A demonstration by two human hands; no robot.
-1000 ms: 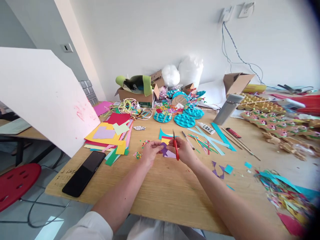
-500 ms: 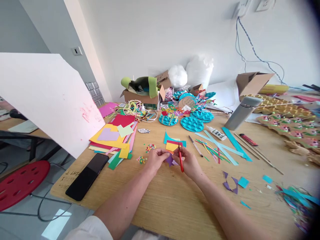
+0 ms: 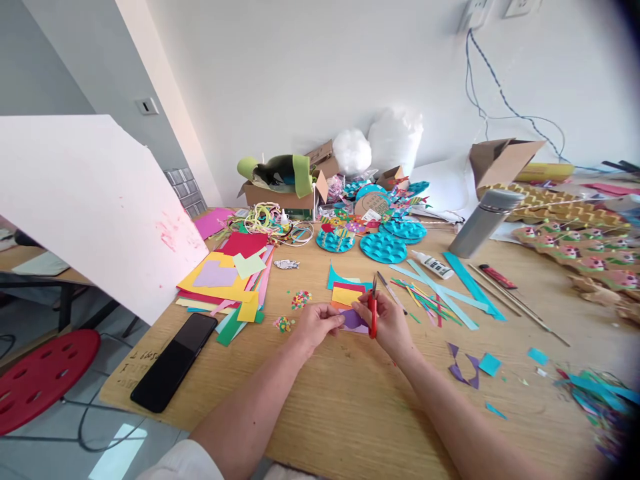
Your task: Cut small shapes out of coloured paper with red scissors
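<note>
Between my hands is a small purple paper piece (image 3: 353, 319). The fingers of my left hand (image 3: 317, 327) pinch its left edge. My right hand (image 3: 390, 327) holds red-handled scissors (image 3: 373, 313), their blades pointing up and away, and its fingertips also touch the paper. Just beyond lie a yellow paper piece (image 3: 347, 295) and a teal paper scrap (image 3: 337, 275). Two little piles of coloured paper bits (image 3: 301, 299) rest left of the hands.
A black phone (image 3: 174, 360) lies at the front left, near stacked coloured paper (image 3: 215, 273). Paper strips (image 3: 450, 293), a glue bottle (image 3: 433, 265) and a grey flask (image 3: 483, 227) stand or lie to the right. Blue egg-tray discs (image 3: 383, 247) sit behind.
My right hand and the scissors have moved slightly right and tilted more upright. The purple piece now shows a flatter, wider face between my hands. The view has shifted slightly.
</note>
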